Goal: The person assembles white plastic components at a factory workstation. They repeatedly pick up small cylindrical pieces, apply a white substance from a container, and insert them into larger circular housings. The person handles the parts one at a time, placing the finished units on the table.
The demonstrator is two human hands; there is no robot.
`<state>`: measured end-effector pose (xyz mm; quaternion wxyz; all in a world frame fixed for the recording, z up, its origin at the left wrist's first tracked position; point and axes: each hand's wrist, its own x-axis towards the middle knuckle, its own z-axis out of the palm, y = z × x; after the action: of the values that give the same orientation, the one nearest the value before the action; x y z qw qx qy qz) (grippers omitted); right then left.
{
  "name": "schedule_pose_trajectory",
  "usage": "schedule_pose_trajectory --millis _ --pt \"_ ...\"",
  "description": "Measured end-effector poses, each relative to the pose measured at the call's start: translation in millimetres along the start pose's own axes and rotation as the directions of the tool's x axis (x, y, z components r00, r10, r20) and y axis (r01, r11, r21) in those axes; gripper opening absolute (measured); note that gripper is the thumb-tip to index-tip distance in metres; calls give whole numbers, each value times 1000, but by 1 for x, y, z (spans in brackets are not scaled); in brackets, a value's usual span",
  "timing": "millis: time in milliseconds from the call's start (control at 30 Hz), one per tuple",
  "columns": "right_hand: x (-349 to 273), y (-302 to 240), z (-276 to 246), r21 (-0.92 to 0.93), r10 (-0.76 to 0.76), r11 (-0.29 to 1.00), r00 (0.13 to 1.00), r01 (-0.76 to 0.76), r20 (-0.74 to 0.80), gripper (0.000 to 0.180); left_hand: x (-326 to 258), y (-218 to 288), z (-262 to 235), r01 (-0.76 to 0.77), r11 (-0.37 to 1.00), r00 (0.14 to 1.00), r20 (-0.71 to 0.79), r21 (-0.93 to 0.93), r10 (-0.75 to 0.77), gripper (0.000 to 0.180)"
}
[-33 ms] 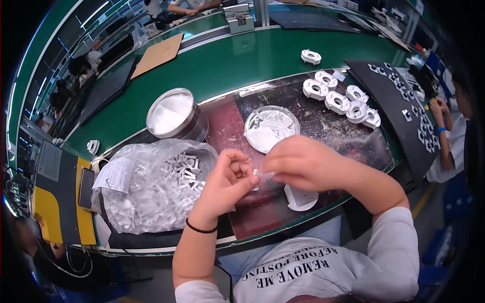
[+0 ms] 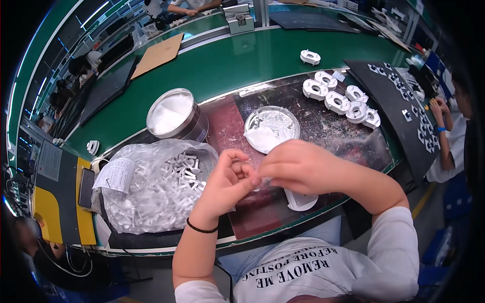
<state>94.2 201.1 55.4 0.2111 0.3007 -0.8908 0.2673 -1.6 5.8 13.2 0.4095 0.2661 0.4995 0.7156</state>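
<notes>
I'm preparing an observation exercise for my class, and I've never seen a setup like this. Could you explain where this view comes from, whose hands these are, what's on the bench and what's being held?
There is no machine here: a person works with bare hands. The view comes from a wide fisheye camera worn on that person's head, looking down, so straight edges bend.

The left hand and right hand meet at the fingertips; whatever they may be pinching is hidden.

On the green bench, to the person's left, is a clear plastic bag of small white pieces, with a round tub behind it. Beyond the hands sits a shallow round dish; farther right are white oval parts.
</notes>
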Motion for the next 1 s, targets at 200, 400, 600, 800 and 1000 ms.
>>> schedule_pose_trajectory --millis 200,400,600,800,1000 --pt "-7 5 7 -103 -133 985 991 135 30 24 -1 -1 10 37 999 991 127 -15 -34 66" --pt "-33 35 -12 -174 164 967 975 -189 -147 18 5 -13 10 -146 980 988 -37 133 152 53" --pt "-61 70 -4 -191 431 853 862 -485 -266 12 2 -10 6 -78 988 997 -8 135 80 44" --pt "-68 83 7 -266 396 853 889 -449 -229 11 3 -12 3 -79 988 997 -14 130 82 42" --pt "-72 82 8 -277 420 840 882 -466 -212 9 3 -13 5 -69 983 997 -8 168 71 39"
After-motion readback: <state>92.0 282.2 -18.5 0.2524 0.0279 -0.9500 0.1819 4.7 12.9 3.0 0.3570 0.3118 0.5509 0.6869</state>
